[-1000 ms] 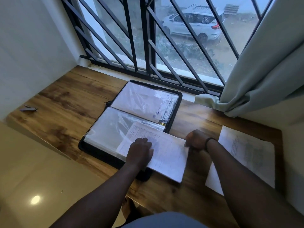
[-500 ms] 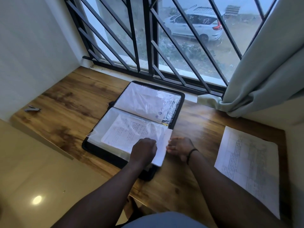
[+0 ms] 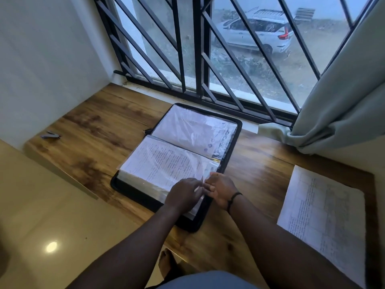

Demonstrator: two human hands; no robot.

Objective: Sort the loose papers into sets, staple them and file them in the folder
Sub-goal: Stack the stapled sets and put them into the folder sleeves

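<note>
Paper set (image 3: 166,163): now lying almost wholly inside the near plastic sleeve of the open folder (image 3: 233,142), having slid in from half-out. Left hand (image 3: 184,195) and right hand (image 3: 220,189) are pinching the sleeve's mouth. Filing nearly done. Loose papers (image 3: 325,217) waiting, well apart; stapler (image 3: 51,135) idle far left.

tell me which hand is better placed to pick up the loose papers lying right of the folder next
The right hand, probably. The loose papers lie on its side of the desk, a short sideways reach away. The left hand would have to cross over the right arm.
</note>
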